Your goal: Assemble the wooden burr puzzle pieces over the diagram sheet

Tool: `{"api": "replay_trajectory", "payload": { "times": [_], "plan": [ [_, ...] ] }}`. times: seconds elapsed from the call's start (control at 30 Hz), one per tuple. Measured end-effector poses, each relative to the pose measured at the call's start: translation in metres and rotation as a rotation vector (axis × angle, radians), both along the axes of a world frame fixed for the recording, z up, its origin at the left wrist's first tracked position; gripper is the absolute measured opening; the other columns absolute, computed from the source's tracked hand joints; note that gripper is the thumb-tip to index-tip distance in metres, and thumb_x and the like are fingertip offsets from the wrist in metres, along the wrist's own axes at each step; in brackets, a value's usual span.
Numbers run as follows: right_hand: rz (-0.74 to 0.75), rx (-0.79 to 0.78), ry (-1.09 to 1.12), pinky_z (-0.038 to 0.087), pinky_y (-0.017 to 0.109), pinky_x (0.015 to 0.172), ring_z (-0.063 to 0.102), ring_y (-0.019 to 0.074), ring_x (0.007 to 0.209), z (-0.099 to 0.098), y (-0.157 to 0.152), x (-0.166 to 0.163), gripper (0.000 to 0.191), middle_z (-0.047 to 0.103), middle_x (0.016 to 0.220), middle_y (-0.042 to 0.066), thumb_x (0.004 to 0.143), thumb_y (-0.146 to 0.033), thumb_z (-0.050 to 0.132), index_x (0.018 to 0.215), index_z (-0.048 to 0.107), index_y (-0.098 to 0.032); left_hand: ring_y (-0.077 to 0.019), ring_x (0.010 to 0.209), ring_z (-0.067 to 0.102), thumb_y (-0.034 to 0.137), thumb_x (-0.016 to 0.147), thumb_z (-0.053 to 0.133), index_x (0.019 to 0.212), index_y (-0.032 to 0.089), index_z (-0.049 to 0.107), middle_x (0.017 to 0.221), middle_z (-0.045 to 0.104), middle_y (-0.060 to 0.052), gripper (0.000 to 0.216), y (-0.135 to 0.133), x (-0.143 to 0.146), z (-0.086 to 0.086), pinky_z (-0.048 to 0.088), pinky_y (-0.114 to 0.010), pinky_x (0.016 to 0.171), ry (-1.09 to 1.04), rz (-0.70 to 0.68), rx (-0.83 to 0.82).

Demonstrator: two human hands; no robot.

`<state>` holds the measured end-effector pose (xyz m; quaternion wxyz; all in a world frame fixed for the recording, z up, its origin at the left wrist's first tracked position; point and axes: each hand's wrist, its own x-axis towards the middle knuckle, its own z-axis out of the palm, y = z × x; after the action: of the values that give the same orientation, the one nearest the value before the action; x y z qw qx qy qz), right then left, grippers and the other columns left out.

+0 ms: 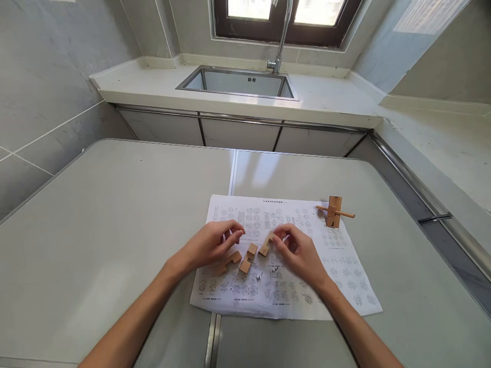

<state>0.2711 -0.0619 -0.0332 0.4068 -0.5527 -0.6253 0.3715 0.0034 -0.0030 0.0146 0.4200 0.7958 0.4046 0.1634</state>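
A printed sheet of puzzle diagrams [337, 266] lies on the grey table [115, 214]. Several notched wooden puzzle pieces [247, 258] rest on the sheet between my hands. My left hand [210, 245] hovers over the left pieces with its fingers curled and pinched; what is in them is hidden. My right hand [301, 253] pinches one end of a wooden piece [266, 244] that lies tilted on the paper. An assembled wooden block with a thin dowel through it [334, 211] stands at the sheet's far right corner.
Beyond the table runs a white counter [153, 84] with a steel sink [238, 82] and tap [280, 36] under a window. Another counter with a metal rim [422, 189] runs along the right. A seam [232, 168] splits the table in two.
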Motion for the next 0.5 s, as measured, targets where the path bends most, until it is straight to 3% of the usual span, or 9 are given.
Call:
{"api": "replay_trajectory", "payload": {
  "times": [0.07,0.2,0.37,0.5],
  "plan": [
    [0.042,0.117,-0.098,0.054,0.035,0.073,0.063,0.0218,0.085,-0.001,0.000,-0.002,0.019,0.067,0.102,0.006,0.100,-0.039,0.065,0.113,0.063,-0.025,-0.0143,0.068,0.058,0.047,0.102,0.058,0.102,0.019,0.070,0.079,0.068,-0.001,0.031,0.002,-0.006,0.008,0.045,-0.025,0.063,-0.008,0.008,-0.022],
    [0.096,0.240,-0.256,0.056,0.048,0.098,0.060,0.0318,0.120,-0.005,-0.001,-0.004,0.038,0.059,0.129,0.013,0.096,-0.038,0.071,0.129,0.059,-0.027,-0.0122,0.064,0.049,0.052,0.085,0.078,0.096,0.019,0.069,0.072,0.055,0.004,0.036,0.006,-0.019,0.023,0.040,-0.024,0.057,0.037,-0.082,-0.106],
    [0.115,0.218,-0.314,0.054,0.054,0.107,0.056,0.0348,0.131,-0.006,-0.002,-0.001,0.048,0.053,0.138,0.015,0.095,-0.038,0.072,0.139,0.054,-0.029,-0.0128,0.063,0.052,0.044,0.070,0.089,0.094,0.021,0.068,0.073,0.059,0.004,0.039,0.002,-0.018,0.022,0.038,-0.024,0.056,0.175,-0.164,-0.094],
    [0.104,0.206,-0.329,0.054,0.054,0.107,0.057,0.0354,0.130,-0.004,-0.001,0.001,0.048,0.056,0.139,0.015,0.096,-0.038,0.071,0.140,0.054,-0.030,-0.0136,0.062,0.055,0.032,0.081,0.075,0.093,0.022,0.070,0.071,0.065,0.003,0.016,0.000,-0.013,0.016,0.037,-0.025,0.057,0.235,-0.151,-0.035]
  ]
}}
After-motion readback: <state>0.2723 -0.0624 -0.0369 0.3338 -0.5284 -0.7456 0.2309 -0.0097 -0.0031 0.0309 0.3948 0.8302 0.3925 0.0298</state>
